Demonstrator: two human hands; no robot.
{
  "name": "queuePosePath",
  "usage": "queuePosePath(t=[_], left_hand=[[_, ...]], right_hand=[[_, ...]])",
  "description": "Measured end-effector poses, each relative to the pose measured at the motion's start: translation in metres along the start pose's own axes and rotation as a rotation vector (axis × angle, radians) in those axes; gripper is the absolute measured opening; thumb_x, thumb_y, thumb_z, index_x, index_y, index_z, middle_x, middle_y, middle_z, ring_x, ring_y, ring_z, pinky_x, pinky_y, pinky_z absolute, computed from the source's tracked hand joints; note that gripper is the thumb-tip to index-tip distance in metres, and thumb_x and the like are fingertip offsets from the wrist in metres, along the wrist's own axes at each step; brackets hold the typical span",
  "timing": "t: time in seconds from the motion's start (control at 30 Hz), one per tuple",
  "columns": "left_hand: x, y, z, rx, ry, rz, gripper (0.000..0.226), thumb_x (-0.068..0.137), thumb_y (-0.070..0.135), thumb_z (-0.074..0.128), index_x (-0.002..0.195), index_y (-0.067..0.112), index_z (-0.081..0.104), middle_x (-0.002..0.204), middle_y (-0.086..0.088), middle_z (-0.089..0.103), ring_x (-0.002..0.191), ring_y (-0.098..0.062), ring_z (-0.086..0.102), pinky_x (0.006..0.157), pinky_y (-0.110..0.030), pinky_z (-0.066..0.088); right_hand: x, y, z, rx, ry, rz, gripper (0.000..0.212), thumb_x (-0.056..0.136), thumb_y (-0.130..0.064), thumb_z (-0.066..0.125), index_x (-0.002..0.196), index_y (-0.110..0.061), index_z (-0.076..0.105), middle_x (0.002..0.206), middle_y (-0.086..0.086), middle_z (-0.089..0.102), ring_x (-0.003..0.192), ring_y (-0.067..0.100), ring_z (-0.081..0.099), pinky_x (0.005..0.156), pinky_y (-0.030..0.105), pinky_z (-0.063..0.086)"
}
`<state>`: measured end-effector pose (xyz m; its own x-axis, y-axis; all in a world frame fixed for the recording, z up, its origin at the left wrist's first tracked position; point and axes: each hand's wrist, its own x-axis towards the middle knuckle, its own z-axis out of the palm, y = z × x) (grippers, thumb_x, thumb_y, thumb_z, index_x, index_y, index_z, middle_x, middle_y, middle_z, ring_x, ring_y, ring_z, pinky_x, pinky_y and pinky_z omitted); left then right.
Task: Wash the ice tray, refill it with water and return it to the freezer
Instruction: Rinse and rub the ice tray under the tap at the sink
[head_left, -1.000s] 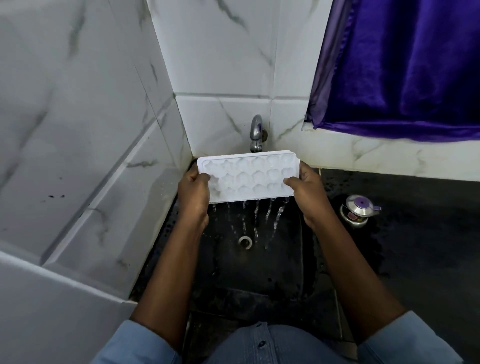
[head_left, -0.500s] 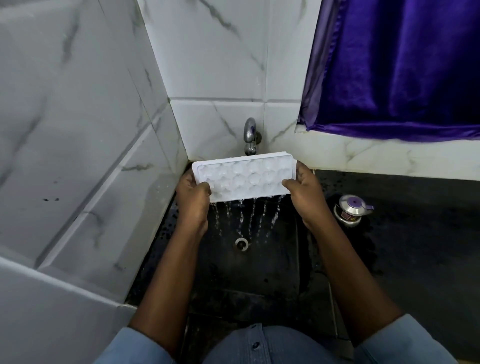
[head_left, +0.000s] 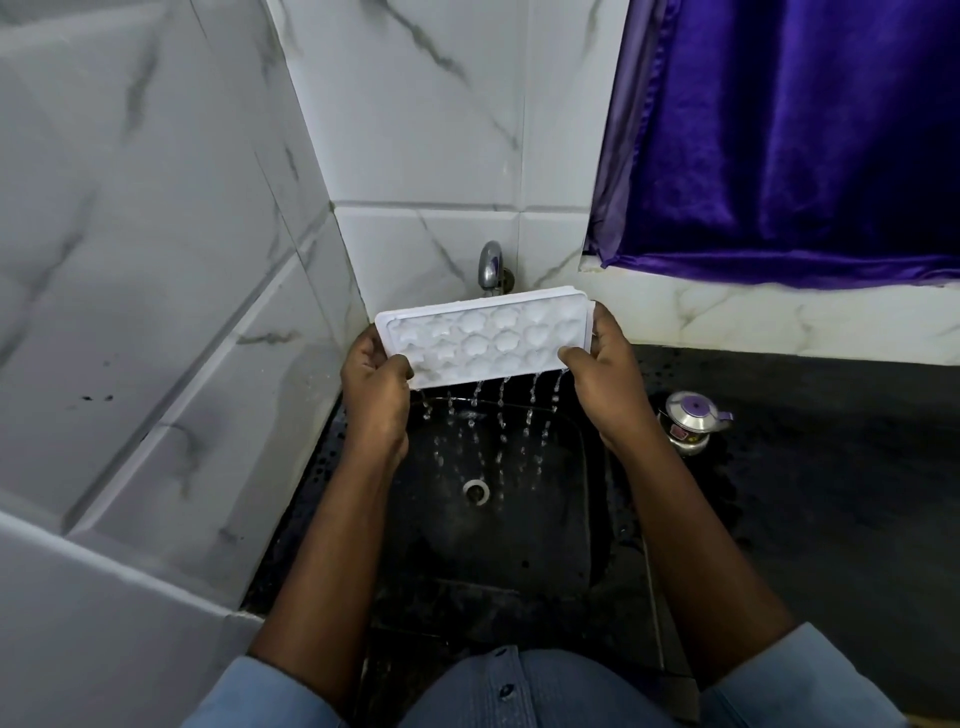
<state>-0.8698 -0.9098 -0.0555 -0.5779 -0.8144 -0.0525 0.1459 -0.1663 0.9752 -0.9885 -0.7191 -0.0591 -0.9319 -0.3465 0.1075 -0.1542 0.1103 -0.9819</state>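
ice tray (head_left: 483, 340): white plastic with moulded cavities, held in the air over the sink, just in front of the tap. it tilts with its near long edge lowest and its cavities facing the person, so what is in them runs off that edge.
water (head_left: 501, 415): several thin broken streams fall from the tray's near edge into the basin. this looks like a rinse being tipped out, not the refill.
left hand (head_left: 376, 389): grasps the tray's left short end, thumb on the upper face and fingers curled underneath. holding it at the end leaves the cavities uncovered.
right hand (head_left: 605, 384): grasps the right short end the same way, thumb on top at the near corner. with one hand at each end the tilt is even and the streams spread along the whole edge.
tap (head_left: 491, 265): chrome, on the back wall, its spout just behind the tray's far edge. i cannot tell whether it is running.
sink (head_left: 545, 561): dark and wet, directly below the tray so the runoff lands inside it.
drain (head_left: 476, 490): pale ring in the basin floor, under the falling streams.
counter (head_left: 831, 467): dark, with droplets near the basin.
steel container (head_left: 688, 421): small, with a purple lid, on the counter beside the right wrist, apart from the tray.
curtain (head_left: 805, 140): purple, hanging above the counter.
stage: washing seems about done. levelling the tray to fill it would be next, and the freezer is out of view.
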Motion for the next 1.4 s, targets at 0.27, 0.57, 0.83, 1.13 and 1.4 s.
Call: queuePosePath(t=[0.27,0.57,0.83,1.13,1.4], left_hand=[[-0.004,0.0,0.006,0.018,0.015,0.028,0.063,0.079,-0.022,0.042,0.111,0.023,0.071,0.103,-0.001,0.078,0.092,-0.017,0.074,0.071,-0.026,0.06],[-0.005,-0.004,0.005,-0.029,0.035,0.075,0.066,0.079,-0.025,0.047,0.113,0.029,0.066,0.117,-0.008,0.077,0.103,-0.023,0.075,0.083,-0.035,0.064],[-0.003,-0.011,0.0,-0.046,0.039,0.106,0.063,0.077,-0.023,0.045,0.11,0.027,0.066,0.109,-0.009,0.074,0.094,-0.017,0.066,0.068,-0.024,0.051],[-0.014,-0.008,-0.007,-0.071,-0.084,0.183,0.085,0.072,-0.029,0.041,0.133,0.028,0.062,0.161,-0.002,0.049,0.133,-0.014,0.061,0.073,-0.018,0.055],[-0.016,-0.003,-0.014,-0.076,-0.09,0.224,0.088,0.079,-0.034,0.046,0.13,0.036,0.064,0.17,0.012,0.037,0.144,-0.01,0.052,0.087,-0.025,0.06]], right_hand=[[-0.004,-0.002,-0.004,0.039,0.017,-0.051,0.054,0.095,0.003,0.057,0.134,-0.033,0.054,0.123,-0.014,0.069,0.11,-0.001,0.067,0.098,0.025,0.055],[-0.005,-0.001,-0.006,0.1,0.003,-0.09,0.053,0.095,0.008,0.058,0.137,-0.024,0.05,0.121,-0.014,0.067,0.105,-0.006,0.066,0.091,0.016,0.052],[-0.006,0.004,-0.005,0.173,0.046,-0.135,0.051,0.089,0.013,0.06,0.127,-0.02,0.051,0.121,-0.003,0.068,0.107,0.0,0.067,0.087,0.02,0.052],[-0.014,0.004,-0.006,0.357,0.012,-0.202,0.043,0.075,0.005,0.05,0.11,-0.02,0.046,0.159,0.0,0.047,0.138,0.011,0.053,0.085,0.026,0.051],[-0.018,0.004,-0.004,0.275,-0.029,-0.256,0.043,0.073,0.004,0.047,0.11,-0.016,0.039,0.16,-0.004,0.043,0.123,-0.004,0.057,0.065,0.023,0.049]])
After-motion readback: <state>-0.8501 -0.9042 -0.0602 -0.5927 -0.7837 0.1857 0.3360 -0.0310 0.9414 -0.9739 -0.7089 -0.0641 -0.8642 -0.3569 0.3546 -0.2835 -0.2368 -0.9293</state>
